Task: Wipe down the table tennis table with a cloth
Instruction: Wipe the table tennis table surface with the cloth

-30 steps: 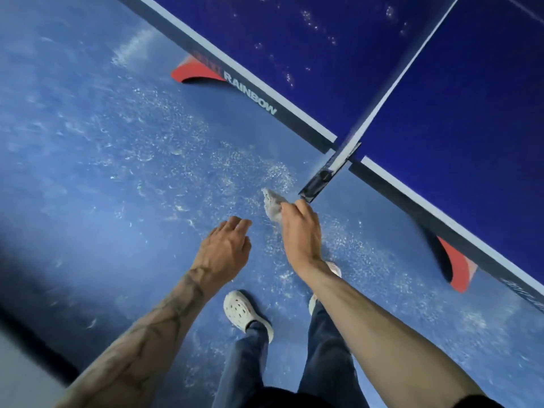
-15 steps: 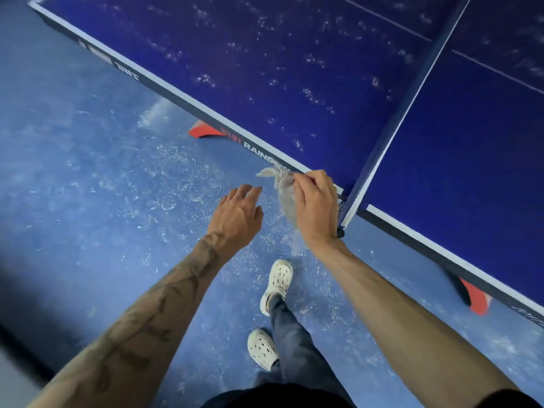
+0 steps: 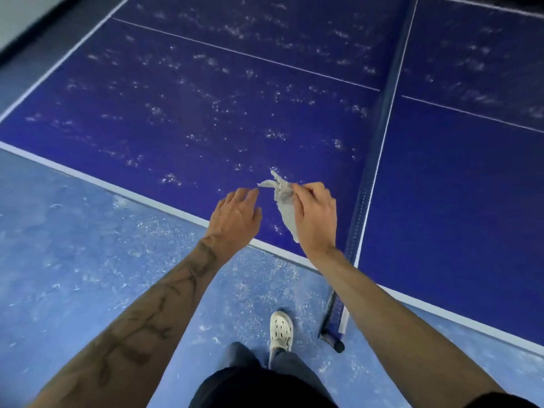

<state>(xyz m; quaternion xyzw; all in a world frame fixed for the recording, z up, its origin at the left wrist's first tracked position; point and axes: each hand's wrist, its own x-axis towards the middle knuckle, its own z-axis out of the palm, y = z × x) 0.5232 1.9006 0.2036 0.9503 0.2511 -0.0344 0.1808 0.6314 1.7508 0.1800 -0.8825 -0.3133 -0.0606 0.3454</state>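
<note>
A dark blue table tennis table [image 3: 206, 119] with white lines fills the upper view, and pale dusty specks are scattered over its left half. My right hand [image 3: 316, 216] pinches a small crumpled grey cloth [image 3: 284, 201] that hangs above the table's near edge, close to the net. My left hand [image 3: 235, 219] hovers just left of the cloth with its fingers spread and holds nothing; its fingertips are close to the cloth's loose corner.
The net [image 3: 379, 136] runs from the near edge away to the top right, and its post clamp [image 3: 334, 334] sticks out over the floor. The blue floor [image 3: 88, 260] is speckled with white debris. My white shoe [image 3: 281, 331] stands below the table edge.
Both hands have risen from beside the table's edge to above its surface, the right one carrying the cloth. The view has tilted up, showing far more of the tabletop.
</note>
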